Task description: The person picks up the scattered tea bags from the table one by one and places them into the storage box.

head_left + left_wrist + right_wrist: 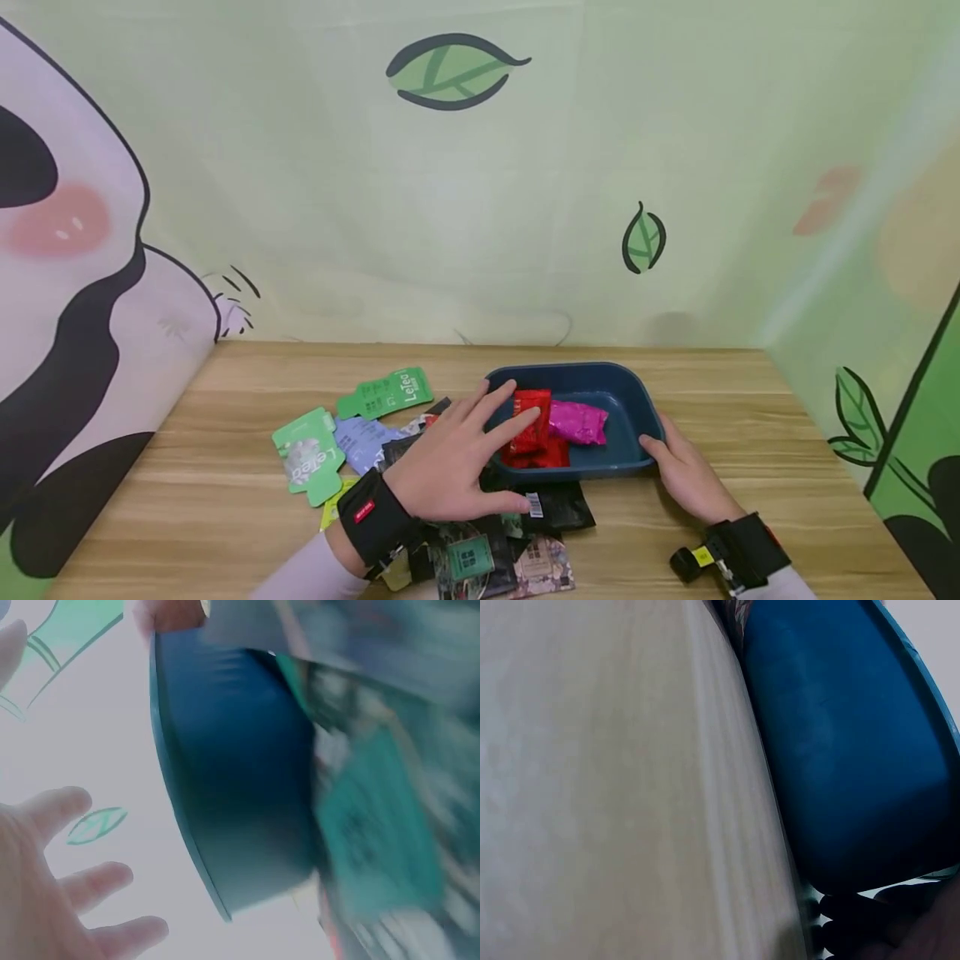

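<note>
A dark blue plastic bin [618, 417] holds red packets [534, 425] and a shiny pink packet [577, 422]. My right hand [693, 475] grips its right end, thumb over the rim and fingers outside; the right wrist view shows the bin's blue wall [840, 750] close up. With fingers spread, my left hand [453, 458] hovers over the bin's left end and the pile of packets, holding nothing. Its separated fingers [97, 889] also show in the left wrist view, beside the bin [232, 772]. Beneath that hand lie black packets [566, 508], partly hidden.
Left of the pile are green packets [386, 393] and a bluish-purple packet [363, 442]. A packet with a teal label [470, 557] and a pinkish patterned one [543, 567] lie at the front. Behind the wooden table [187, 500] hangs a printed cloth [480, 208].
</note>
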Demonstrator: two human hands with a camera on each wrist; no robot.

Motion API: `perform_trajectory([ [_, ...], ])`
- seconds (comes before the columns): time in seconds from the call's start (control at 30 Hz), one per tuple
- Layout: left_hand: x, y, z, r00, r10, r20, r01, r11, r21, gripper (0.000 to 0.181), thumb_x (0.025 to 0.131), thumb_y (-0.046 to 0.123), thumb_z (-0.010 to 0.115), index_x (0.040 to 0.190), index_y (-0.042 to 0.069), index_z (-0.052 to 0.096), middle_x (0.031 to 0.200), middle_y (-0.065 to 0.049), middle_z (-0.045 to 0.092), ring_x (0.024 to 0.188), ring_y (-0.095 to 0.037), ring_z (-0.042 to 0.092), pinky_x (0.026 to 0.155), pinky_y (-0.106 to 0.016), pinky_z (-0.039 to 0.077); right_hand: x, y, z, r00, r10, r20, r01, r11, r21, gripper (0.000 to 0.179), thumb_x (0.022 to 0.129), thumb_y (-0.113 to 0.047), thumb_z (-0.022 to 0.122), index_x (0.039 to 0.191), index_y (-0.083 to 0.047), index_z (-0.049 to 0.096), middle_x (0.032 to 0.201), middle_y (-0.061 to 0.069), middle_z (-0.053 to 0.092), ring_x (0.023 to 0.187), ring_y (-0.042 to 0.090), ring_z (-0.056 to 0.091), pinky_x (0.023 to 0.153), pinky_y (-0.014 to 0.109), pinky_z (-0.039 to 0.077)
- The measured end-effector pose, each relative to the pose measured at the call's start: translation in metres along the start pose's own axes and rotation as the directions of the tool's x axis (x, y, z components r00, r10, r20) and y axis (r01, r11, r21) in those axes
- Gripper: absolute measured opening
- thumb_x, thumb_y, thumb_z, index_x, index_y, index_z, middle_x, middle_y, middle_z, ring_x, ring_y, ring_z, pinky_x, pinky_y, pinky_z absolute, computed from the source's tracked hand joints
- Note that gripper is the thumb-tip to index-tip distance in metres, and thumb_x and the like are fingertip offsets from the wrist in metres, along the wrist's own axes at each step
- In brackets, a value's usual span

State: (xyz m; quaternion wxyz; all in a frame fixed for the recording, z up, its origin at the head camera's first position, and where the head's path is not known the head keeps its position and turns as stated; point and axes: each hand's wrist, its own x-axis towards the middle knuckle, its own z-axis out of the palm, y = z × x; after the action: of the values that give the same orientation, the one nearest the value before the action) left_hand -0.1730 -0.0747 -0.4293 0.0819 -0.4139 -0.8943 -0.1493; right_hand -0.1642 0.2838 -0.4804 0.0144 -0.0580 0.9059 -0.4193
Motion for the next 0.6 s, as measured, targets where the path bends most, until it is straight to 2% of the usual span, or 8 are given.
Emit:
perform_trajectory([
  [0.1,-0.017,-0.010,-0.004,0.999,-0.031,-0.008,0.031,0.999,-0.014,0.095,0.082,0.081,0.044,0.162,0.036,0.019,0.168,0.003,0.003,0.151,-0.038,0.015,0.110,-0.061,0.027,0.000,0.000,0.000,1.000,-0.002,0.000,0.002,1.000,0.002,0.068,0.105,-0.038,0.038,0.159,0.000,0.021,0.159,0.025,0.029,0.145,0.041,0.026,0.113,0.057,0.023],
  [0.2,-0.038,-0.022,-0.009,0.996,-0.088,-0.019,0.087,0.996,-0.016,0.095,0.082,0.078,0.050,0.162,0.037,0.018,0.168,0.002,0.008,0.150,-0.038,0.017,0.109,-0.061,0.029,0.000,0.000,0.000,1.000,0.000,0.001,0.000,1.000,0.002,0.068,0.105,-0.038,0.037,0.159,0.000,0.021,0.159,0.025,0.028,0.145,0.041,0.026,0.114,0.057,0.022],
  [0.3,-0.060,-0.038,-0.015,0.989,-0.144,-0.039,0.145,0.989,0.028,0.096,0.082,0.075,0.054,0.162,0.035,0.020,0.167,-0.003,0.013,0.149,-0.041,0.020,0.107,-0.062,0.031,0.000,-0.001,0.000,1.000,0.000,0.001,0.000,1.000,0.000,0.068,0.105,-0.039,0.037,0.159,0.001,0.021,0.159,0.025,0.029,0.145,0.041,0.027,0.113,0.057,0.023],
  [0.43,-0.088,-0.064,-0.023,0.972,-0.230,-0.053,0.234,0.968,0.095,0.098,0.081,0.076,0.055,0.161,0.027,0.026,0.166,-0.009,0.019,0.147,-0.045,0.022,0.106,-0.066,0.030,0.000,0.000,0.000,1.000,0.005,0.005,-0.005,1.000,0.000,0.069,0.105,-0.040,0.037,0.159,0.001,0.021,0.158,0.025,0.030,0.145,0.041,0.027,0.113,0.057,0.023],
  [0.53,-0.106,-0.086,-0.025,0.953,-0.300,-0.043,0.303,0.947,0.111,0.101,0.079,0.078,0.054,0.161,0.024,0.028,0.165,-0.011,0.019,0.145,-0.048,0.023,0.104,-0.068,0.031,0.001,0.001,0.000,1.000,0.015,0.012,-0.015,1.000,0.006,0.070,0.105,-0.041,0.037,0.159,0.001,0.020,0.159,0.024,0.028,0.146,0.041,0.025,0.114,0.057,0.022],
  [0.6,-0.117,-0.100,-0.025,0.940,-0.339,-0.036,0.341,0.932,0.122,0.102,0.079,0.080,0.052,0.161,0.023,0.029,0.164,-0.014,0.020,0.142,-0.051,0.028,0.100,-0.068,0.035,0.001,0.001,0.001,1.000,0.019,0.012,-0.019,1.000,0.010,0.071,0.105,-0.041,0.037,0.159,0.000,0.019,0.160,0.024,0.027,0.146,0.041,0.024,0.114,0.057,0.022],
])
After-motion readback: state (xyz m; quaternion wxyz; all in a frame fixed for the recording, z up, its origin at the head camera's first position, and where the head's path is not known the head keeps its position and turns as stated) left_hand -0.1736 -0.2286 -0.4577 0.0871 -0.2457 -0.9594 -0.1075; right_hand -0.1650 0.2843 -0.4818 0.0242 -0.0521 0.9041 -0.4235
